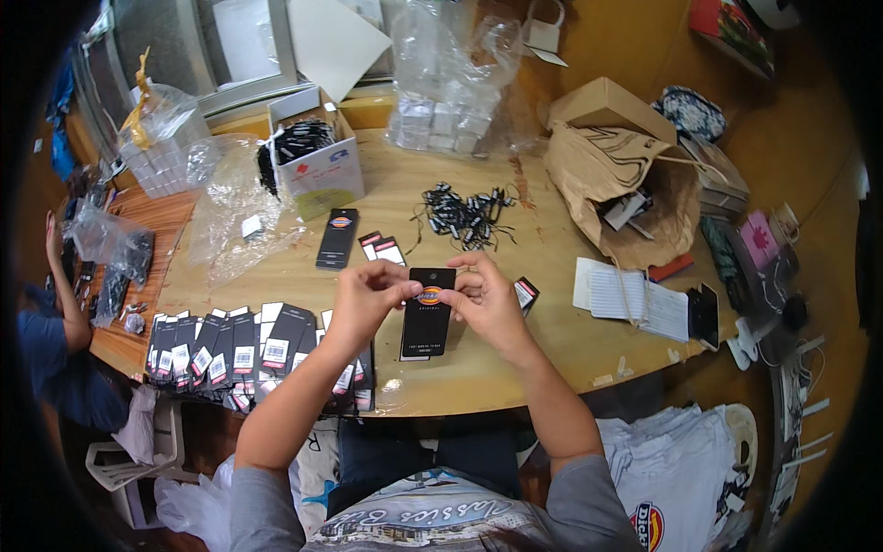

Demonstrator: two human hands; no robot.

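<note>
Over the near middle of the table I hold a black hang tag [425, 329] upright, its oval logo facing me. My left hand [370, 296] pinches its upper left edge, and my right hand [485, 299] pinches the upper right. A pale edge shows below the tag, perhaps a second one behind it. Small white-and-red tags [386, 248] lie just beyond my left hand; another small tag [525, 293] is beside my right. A stack of black tags [338, 237] sits farther left. Finished-looking tags with barcode labels [244, 354] spread in overlapping rows near my left forearm.
Black tag strings [467, 213] lie heaped beyond my hands. A white carton [317, 166] of strings, bagged white boxes [437, 124], a brown paper bag [621, 189] and a notebook [635, 299] surround the work area. Another person's arm [69, 285] is at far left.
</note>
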